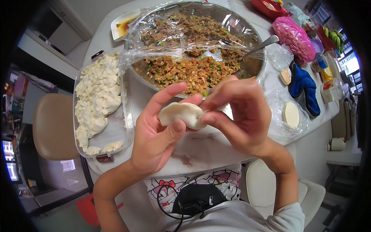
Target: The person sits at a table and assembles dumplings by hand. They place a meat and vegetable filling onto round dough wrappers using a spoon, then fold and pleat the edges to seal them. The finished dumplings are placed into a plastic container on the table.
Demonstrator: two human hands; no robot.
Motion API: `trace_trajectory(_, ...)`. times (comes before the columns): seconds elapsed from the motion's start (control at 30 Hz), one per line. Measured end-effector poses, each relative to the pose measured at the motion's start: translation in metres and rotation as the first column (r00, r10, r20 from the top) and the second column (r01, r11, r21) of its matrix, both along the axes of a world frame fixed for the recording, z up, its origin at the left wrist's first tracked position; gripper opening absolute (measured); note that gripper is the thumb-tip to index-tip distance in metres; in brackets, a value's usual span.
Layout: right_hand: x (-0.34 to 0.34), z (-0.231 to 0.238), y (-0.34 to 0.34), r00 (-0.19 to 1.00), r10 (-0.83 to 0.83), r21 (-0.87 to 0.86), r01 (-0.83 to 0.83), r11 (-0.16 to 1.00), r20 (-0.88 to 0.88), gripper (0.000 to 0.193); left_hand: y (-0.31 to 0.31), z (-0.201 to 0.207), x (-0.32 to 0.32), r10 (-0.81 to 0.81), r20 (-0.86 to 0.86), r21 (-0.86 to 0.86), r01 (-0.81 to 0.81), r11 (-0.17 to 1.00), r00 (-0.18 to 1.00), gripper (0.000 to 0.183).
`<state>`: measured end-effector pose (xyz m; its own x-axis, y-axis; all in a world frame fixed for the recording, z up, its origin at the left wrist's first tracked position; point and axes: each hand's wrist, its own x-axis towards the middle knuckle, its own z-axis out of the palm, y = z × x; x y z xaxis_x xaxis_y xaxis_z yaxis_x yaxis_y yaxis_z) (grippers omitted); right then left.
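A pale folded dumpling (pixel 181 115) is held up between both hands over the near edge of the table. My left hand (pixel 156 133) cradles it, thumb in front and fingers behind. The fingers and thumb of my right hand (pixel 241 112) pinch its right end. Just beyond stands a large metal bowl (pixel 259 62) of minced filling (pixel 189 73), partly covered with cling film (pixel 154 52). A metal spoon (pixel 262 46) leans in the bowl, its handle over the right rim. To the left, a clear plastic tray (pixel 112 133) holds many finished dumplings (pixel 98 85).
On the right lies a stack of round wrappers (pixel 290 115) on plastic film, beside a blue and black cloth item (pixel 303 91). Farther back are a pink bag (pixel 293 38), jars (pixel 320 63) and a red bowl (pixel 266 8). A white dish (pixel 121 28) with brown sauce sits behind the tray.
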<state>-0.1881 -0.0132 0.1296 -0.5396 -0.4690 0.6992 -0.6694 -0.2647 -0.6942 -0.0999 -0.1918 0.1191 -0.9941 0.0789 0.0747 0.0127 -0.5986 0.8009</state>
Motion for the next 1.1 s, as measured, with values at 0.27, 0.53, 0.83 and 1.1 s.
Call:
trace_trajectory(0.27,-0.003,0.022,0.011,1.0,-0.021,0.326,0.026,0.945,-0.019,0.027,-0.003,0.006,0.001,0.097,-0.093,-0.303,-0.121,0.945,0.991,0.065)
trace_trajectory(0.53,-0.011,0.015,0.012,0.986,-0.023,0.205,0.057,0.977,-0.163,0.023,-0.002,0.006,-0.002,0.026,0.037,-0.216,-0.017,0.976,0.999,0.061)
trace_trajectory(0.83,-0.009,0.017,0.009,1.0,0.017,0.221,-0.016,0.975,-0.003,0.026,-0.004,0.002,-0.001,0.063,0.071,-0.279,-0.04,0.959,0.995,0.043)
trace_trajectory(1.1,-0.011,0.017,0.01,0.994,0.027,0.233,-0.002,0.973,-0.106,0.018,-0.004,0.0,0.001,0.062,-0.007,-0.332,-0.06,0.941,0.998,0.039)
